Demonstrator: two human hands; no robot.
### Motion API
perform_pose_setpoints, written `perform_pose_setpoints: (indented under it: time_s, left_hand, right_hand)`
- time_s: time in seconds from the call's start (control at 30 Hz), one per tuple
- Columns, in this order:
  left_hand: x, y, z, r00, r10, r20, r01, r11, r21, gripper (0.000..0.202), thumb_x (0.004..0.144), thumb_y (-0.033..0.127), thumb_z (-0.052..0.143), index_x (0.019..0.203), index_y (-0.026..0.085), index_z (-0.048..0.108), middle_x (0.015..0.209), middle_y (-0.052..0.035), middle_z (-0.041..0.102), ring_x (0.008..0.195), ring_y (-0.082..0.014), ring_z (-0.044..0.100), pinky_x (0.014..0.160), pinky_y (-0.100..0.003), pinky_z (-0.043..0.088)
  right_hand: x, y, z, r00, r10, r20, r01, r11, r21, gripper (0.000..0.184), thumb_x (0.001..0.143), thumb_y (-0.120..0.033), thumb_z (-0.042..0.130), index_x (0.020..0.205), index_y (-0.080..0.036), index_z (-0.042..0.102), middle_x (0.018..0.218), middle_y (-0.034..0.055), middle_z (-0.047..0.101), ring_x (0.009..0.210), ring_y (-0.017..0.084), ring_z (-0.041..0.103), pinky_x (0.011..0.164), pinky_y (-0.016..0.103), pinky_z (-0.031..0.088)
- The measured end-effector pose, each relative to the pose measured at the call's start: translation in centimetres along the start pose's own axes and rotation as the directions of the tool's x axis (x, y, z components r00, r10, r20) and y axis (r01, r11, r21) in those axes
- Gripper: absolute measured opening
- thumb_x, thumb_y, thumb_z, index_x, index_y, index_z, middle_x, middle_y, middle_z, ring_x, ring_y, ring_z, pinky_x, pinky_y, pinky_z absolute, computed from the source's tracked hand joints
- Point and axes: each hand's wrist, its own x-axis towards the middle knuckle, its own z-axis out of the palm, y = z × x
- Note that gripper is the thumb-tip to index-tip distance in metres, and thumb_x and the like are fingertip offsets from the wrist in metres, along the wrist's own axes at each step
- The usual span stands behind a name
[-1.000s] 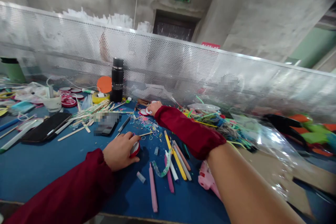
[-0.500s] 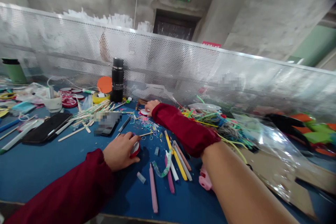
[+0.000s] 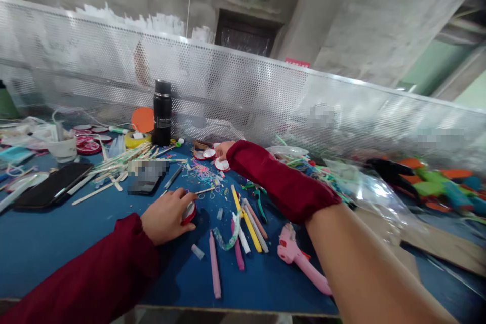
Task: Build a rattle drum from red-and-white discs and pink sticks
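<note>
My left hand (image 3: 169,216) is closed around a small round red-rimmed lid (image 3: 189,212) with a pale inside, low over the blue table. At the back of the table, my right hand (image 3: 225,150) reaches far forward, its fingers bent down onto a similar red-rimmed white lid (image 3: 222,165). Another such lid (image 3: 208,154) lies just left of those fingertips. Coloured rubber bits (image 3: 207,173) are scattered in front of the lids. Between my arms lie a pink marker (image 3: 214,266), a yellow marker (image 3: 251,230) and a clear curved strip (image 3: 230,240).
A pink glue gun (image 3: 299,258) lies under my right forearm. A black bottle (image 3: 162,114) stands before the perforated metal screen (image 3: 235,86). Wooden sticks (image 3: 125,167), a phone (image 3: 148,178) and a black case (image 3: 53,185) are on the left; clear plastic (image 3: 372,192) is on the right.
The view has shifted a little to the right. My right fingers now bear on a lid beside the others, and more of the glue gun shows. My left hand keeps its lid.
</note>
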Motion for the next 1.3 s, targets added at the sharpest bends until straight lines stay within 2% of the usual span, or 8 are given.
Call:
perform_pose_setpoints:
  time_s: [0.1,0.2,0.33,0.63,0.7,0.87,1.03,1.3]
  left_hand:
    - [0.0,-0.1,0.2,1.000,-0.001,-0.004,0.001,1.000,0.001,0.062,0.077,0.048,0.068,0.133,0.025,0.053,0.118,-0.0106,0.059,0.103,-0.0305,0.061,0.094,-0.044,0.047]
    - [0.1,-0.1,0.3,1.000,-0.009,0.002,0.009,1.000,-0.003,0.062,0.077,0.048,0.068,0.133,0.025,0.053,0.118,-0.0107,0.059,0.102,-0.0306,0.062,0.093,-0.044,0.048]
    - [0.1,-0.3,0.3,1.000,-0.011,0.007,0.011,1.000,0.000,0.063,0.077,0.050,0.068,0.133,0.026,0.052,0.117,-0.0107,0.059,0.102,-0.0306,0.062,0.093,-0.044,0.048]
    - [0.1,-0.4,0.6,1.000,-0.015,-0.014,0.015,1.000,-0.003,0.064,0.076,0.050,0.068,0.134,0.027,0.052,0.119,-0.0103,0.059,0.102,-0.0305,0.062,0.092,-0.043,0.048]
    - [0.0,-0.4,0.5,1.000,-0.013,-0.019,0.012,1.000,-0.011,0.065,0.076,0.049,0.069,0.135,0.027,0.051,0.121,-0.0105,0.058,0.104,-0.0301,0.061,0.094,-0.043,0.047]
    - [0.0,-0.6,0.5,1.000,0.019,-0.021,-0.019,1.000,-0.003,0.060,0.079,0.049,0.066,0.132,0.023,0.055,0.122,-0.0122,0.060,0.112,-0.0307,0.056,0.101,-0.044,0.043]
    - [0.1,-1.0,0.6,1.000,0.007,0.002,-0.007,1.000,0.020,0.059,0.079,0.056,0.065,0.129,0.025,0.059,0.123,-0.0113,0.061,0.113,-0.0320,0.056,0.100,-0.047,0.043]
    - [-0.2,-1.2,0.2,0.999,0.033,0.028,-0.033,0.999,0.016,0.079,0.069,0.070,0.066,0.134,0.025,0.056,0.127,-0.0125,0.059,0.116,-0.0327,0.055,0.102,-0.044,0.041]
  right_hand:
    - [-2.1,0.3,1.7,0.989,-0.125,0.076,0.124,0.992,0.019,0.042,0.072,-0.020,0.077,0.114,-0.026,0.073,0.110,0.0000,0.073,0.093,0.015,0.066,0.079,0.019,0.044]
    - [-3.1,0.1,3.6,0.984,-0.165,0.067,0.165,0.986,0.005,0.040,0.073,-0.017,0.077,0.112,-0.027,0.074,0.116,0.0019,0.070,0.103,0.018,0.064,0.088,0.020,0.043]
    - [-2.7,0.3,4.5,0.995,-0.102,0.010,0.102,0.994,-0.032,0.033,0.081,-0.019,0.072,0.114,-0.024,0.073,0.116,0.0074,0.070,0.108,0.023,0.063,0.088,0.027,0.044]
    - [-0.1,0.4,3.5,0.999,0.012,-0.030,-0.014,0.996,-0.090,0.031,0.092,-0.035,0.062,0.116,-0.016,0.062,0.125,0.0085,0.061,0.116,0.024,0.058,0.101,0.050,0.046]
    - [-0.3,0.5,3.1,0.999,0.021,-0.040,-0.024,0.996,-0.085,0.030,0.092,-0.034,0.063,0.117,-0.017,0.063,0.123,0.0085,0.063,0.114,0.024,0.059,0.100,0.047,0.046]
    - [-2.4,1.4,1.5,0.999,0.018,-0.050,-0.021,0.998,-0.055,0.029,0.087,-0.025,0.065,0.115,-0.022,0.069,0.118,0.0076,0.069,0.109,0.021,0.063,0.091,0.028,0.043]
    - [-5.1,0.8,0.5,0.999,-0.032,-0.009,0.032,0.999,-0.032,0.030,0.081,-0.026,0.069,0.111,-0.024,0.073,0.112,0.0050,0.073,0.101,0.021,0.066,0.083,0.024,0.044]
    - [-5.5,-3.3,3.6,0.999,-0.035,0.016,0.035,0.999,0.013,0.030,0.079,-0.021,0.067,0.108,-0.020,0.075,0.110,0.0054,0.074,0.103,0.021,0.066,0.081,0.023,0.046]
